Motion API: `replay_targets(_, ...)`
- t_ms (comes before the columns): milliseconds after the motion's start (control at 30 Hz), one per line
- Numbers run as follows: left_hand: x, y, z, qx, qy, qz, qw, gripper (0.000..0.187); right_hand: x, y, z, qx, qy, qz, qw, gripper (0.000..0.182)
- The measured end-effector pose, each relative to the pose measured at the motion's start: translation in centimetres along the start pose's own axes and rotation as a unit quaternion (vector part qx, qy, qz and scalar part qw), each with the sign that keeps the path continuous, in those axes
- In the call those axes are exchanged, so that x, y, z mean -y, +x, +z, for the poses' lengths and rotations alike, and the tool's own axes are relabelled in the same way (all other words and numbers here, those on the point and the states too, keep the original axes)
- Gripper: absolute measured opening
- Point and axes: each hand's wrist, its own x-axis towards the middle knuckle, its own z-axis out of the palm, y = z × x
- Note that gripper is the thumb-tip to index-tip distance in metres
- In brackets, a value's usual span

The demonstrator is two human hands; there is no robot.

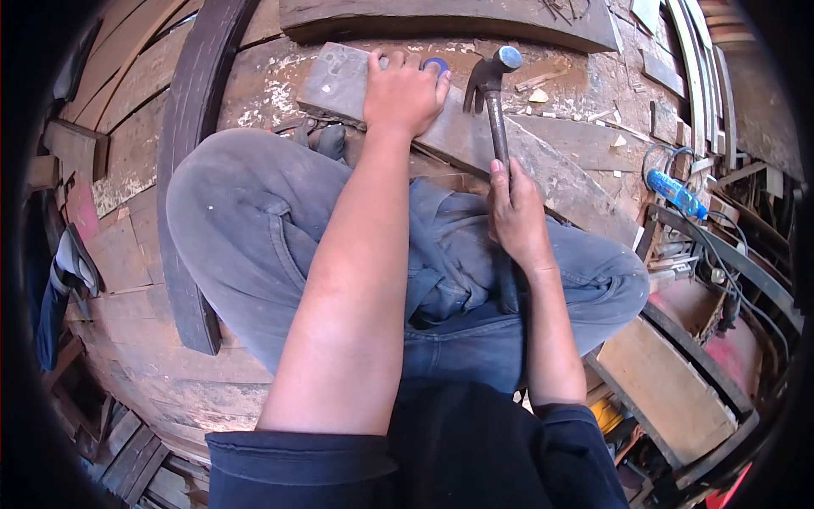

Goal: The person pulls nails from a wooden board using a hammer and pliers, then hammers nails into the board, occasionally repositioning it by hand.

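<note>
My left hand (405, 95) is closed over the upper left part of a thick wooden board (547, 165), its fingers bent downward. Between the thumb and the forefinger shows a round blue end (436, 65) of some object; the rest is hidden under the hand. In my right hand (519, 216) is a claw hammer (498, 114), gripped around the middle of its dark handle. The hammer's head is up, above the board and to the right of my left hand, and the handle's lower end reaches my lap.
A dark beam (197, 170) lies along the left, and a heavy plank (449, 19) across the far side. Wood chips (538, 96) litter the plank floor. On the right are a blue bottle (676, 193), cables and scrap wood. My crossed legs (246, 204) border the board.
</note>
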Motion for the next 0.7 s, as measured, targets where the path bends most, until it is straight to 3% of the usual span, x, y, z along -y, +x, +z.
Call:
replay_targets(100,0.1,-0.1,-0.1,0.004,-0.007,-0.003,1.000,0.039,-0.3,0.1,-1.6,0.037,-0.052,-0.005,0.998,0.035)
replay_targets(267,0.1,0.0,-0.1,0.009,-0.019,-0.001,1.000,0.039,2.8,-0.1,-6.2,0.173,-0.027,0.129,0.976,0.038)
replay_targets(367,0.1,0.0,0.1,0.000,-0.021,-0.003,1.000,0.040,3.5,1.2,-7.2,0.207,0.006,0.128,0.970,0.036)
replay_targets(500,0.1,-0.1,0.0,-0.002,-0.021,-0.004,1.000,0.039,4.3,3.3,-6.9,0.180,-0.007,0.105,0.978,0.035)
replay_targets(633,0.2,-0.1,0.2,-0.004,-0.004,-0.005,1.000,0.038,5.5,5.0,-9.1,0.274,0.033,0.197,0.941,0.033)
replay_targets(700,0.2,-0.1,0.2,-0.005,-0.009,-0.008,1.000,0.039,5.7,5.5,-9.4,0.293,0.009,0.199,0.935,0.034)
